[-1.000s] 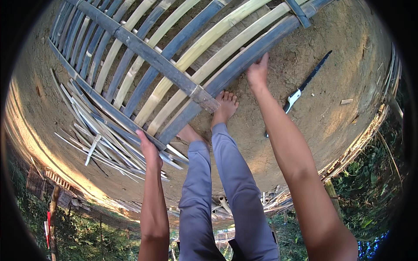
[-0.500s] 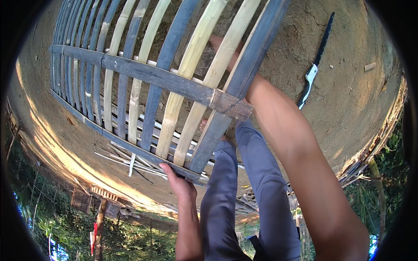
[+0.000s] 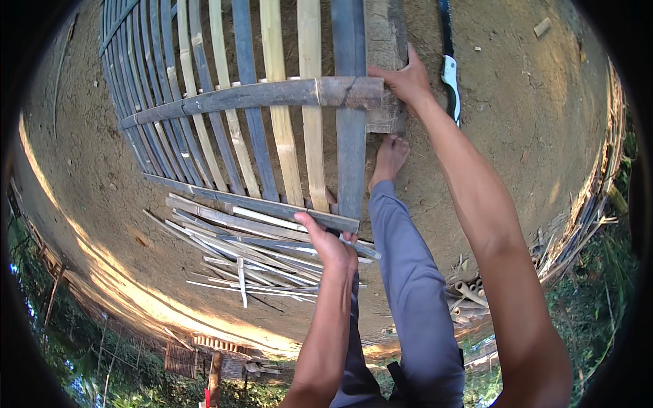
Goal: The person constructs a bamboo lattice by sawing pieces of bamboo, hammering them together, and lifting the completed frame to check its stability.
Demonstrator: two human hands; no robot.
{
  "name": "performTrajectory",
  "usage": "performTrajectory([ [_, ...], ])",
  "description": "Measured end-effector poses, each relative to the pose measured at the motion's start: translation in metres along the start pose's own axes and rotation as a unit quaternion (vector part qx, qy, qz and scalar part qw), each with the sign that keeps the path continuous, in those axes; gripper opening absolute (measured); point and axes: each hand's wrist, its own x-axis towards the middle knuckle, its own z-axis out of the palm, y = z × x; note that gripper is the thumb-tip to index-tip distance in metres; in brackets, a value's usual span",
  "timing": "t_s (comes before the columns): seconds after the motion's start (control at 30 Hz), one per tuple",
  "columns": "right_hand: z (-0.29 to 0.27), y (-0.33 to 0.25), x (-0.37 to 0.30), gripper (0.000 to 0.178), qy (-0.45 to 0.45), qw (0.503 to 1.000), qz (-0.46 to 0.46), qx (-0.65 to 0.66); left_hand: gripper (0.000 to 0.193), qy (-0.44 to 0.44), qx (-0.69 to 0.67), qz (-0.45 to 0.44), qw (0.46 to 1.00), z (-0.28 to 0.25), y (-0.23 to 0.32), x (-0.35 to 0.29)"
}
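A bamboo lattice panel, made of dark and pale slats crossed by darker rails, fills the upper left and middle. Its near rail end is in the grip of my left hand, thumb on top and fingers curled underneath. A thick, rough wooden block lies beside the panel's right edge, partly under the middle rail's end. My right hand clasps the block's right side, its thumb across the top near the rail's tip. Some of its fingers are hidden behind the block.
A folding saw with a white and black handle lies on the soil to the right. Loose bamboo strips are piled below the panel. My bare foot stands just below the block. Bamboo tubes lie lower right.
The panel has turned and come lower, its right edge now more upright. My right hand has come out from behind the slats onto the wooden block, which now shows beside the panel.
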Motion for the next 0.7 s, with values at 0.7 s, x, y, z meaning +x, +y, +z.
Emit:
performTrajectory([
  [0.7, -0.096, 0.147, -0.104, 0.053, 0.155, 0.985, 0.066, -0.048, 0.084, -0.016, 0.207, -0.063, 0.976, 0.077, -0.074, 0.075],
])
